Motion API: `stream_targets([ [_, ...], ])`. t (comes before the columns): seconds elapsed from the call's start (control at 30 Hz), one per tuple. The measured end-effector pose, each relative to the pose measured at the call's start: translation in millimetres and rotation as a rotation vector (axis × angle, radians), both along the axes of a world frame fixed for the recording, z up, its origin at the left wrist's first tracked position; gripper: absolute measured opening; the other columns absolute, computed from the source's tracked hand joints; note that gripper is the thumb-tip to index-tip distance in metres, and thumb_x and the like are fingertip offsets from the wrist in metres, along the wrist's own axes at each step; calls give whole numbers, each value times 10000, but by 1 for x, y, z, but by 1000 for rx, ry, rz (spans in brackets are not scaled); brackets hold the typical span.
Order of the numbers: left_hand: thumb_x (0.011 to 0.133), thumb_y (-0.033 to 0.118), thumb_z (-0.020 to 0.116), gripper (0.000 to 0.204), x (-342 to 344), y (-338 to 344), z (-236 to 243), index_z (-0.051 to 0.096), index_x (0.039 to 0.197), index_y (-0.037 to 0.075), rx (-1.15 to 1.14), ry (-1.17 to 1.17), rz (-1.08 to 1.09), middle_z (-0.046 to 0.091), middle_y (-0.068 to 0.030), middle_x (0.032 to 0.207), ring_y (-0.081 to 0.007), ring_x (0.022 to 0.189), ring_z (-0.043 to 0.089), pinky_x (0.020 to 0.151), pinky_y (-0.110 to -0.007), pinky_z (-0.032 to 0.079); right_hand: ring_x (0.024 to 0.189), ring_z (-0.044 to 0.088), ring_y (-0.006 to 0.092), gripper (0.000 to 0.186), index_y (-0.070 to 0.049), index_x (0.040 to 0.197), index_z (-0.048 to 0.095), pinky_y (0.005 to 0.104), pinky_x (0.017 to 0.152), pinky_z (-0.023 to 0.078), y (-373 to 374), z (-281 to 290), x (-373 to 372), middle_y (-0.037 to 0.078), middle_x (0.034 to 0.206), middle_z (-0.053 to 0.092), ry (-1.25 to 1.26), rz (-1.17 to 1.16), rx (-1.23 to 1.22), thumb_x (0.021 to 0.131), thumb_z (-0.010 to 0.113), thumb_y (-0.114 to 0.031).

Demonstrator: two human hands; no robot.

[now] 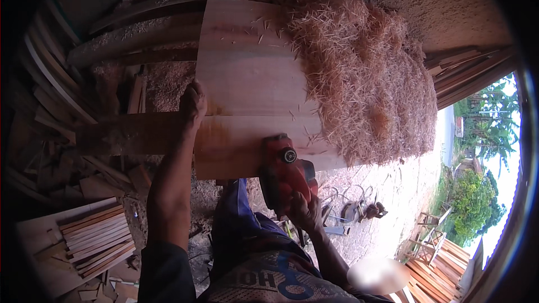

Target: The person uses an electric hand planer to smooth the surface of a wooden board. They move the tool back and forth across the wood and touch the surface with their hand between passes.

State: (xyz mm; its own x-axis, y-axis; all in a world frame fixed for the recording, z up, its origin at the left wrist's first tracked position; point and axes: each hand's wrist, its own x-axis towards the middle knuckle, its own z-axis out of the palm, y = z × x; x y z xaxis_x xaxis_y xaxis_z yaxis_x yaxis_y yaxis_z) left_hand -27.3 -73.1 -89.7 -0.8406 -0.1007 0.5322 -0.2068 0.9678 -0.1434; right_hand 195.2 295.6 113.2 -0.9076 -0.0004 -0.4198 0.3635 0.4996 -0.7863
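One red planer (281, 177) (black-knobbed), one pale, streaked panel (252, 73)
Right hand (306, 213): fingers grip planer. Left hand (194, 102): fingers at panel edge, closure indeterminate. One shavings heap (365, 78) beyond right fingers.

1. Hands: I count 2 on my feed, 1 L hand (193, 102) + 1 R hand (305, 213).
2. Tools in hand: 1 red power planer (285, 177).
3. Panels: I see 1 wide pale panel (247, 73).
4. Shavings: 1 big heap (365, 78).
5. Slat stacks, lower L: 1 slat stack (98, 241), approx. 7+ pcs; too blurry for me to get exact no.
6. Plank stacks, lower R: 1 plank stack (441, 266), several pcs, can't count.
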Motion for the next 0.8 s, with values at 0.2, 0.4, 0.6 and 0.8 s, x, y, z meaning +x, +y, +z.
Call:
stream_targets([
  [0.2, 970, 77, 494, 177, 13, -15, -11, 582, 1085, -23, 342, 86, -121, 626, -239, 945, -407, 786, 655, 642, -450, 535, 753, 678, 272, 375, -58, 1080, 662, 402, 600, 522, -74, 33, -211, 168, 812, 670, 154, 224, 186, 1043, 482, -385],
  [0.4, 968, 71, 479, 272, 4, 0, 11, 554, 1205, -41, 394, -181, -155, 642, -251, 1057, -426, 889, 658, 718, -478, 553, 528, 575, 128, 505, -56, 1034, 689, 342, 462, 458, -69, 21, -332, 32, 616, 558, 121, 58, -321, 1028, 479, -515],
  [0.6, 974, 77, 499, 269, -3, 0, 3, 563, 1211, -33, 399, 17, -124, 615, -230, 940, -362, 824, 677, 665, -422, 562, 601, 575, 161, 472, -33, 844, 668, 378, 573, 480, 25, 7, -204, 81, 653, 550, 208, 51, 5, 1025, 531, -447],
  [0.8, 985, 101, 509, 239, -1, -17, 3, 554, 1169, -45, 26, 10, -109, 551, -152, 789, -285, 635, 661, 485, -360, 535, 594, 600, 128, 370, -52, 1072, 619, 315, 500, 466, 90, 9, -33, 4, 694, 583, -5, -43, 2, 951, 611, -402],
])
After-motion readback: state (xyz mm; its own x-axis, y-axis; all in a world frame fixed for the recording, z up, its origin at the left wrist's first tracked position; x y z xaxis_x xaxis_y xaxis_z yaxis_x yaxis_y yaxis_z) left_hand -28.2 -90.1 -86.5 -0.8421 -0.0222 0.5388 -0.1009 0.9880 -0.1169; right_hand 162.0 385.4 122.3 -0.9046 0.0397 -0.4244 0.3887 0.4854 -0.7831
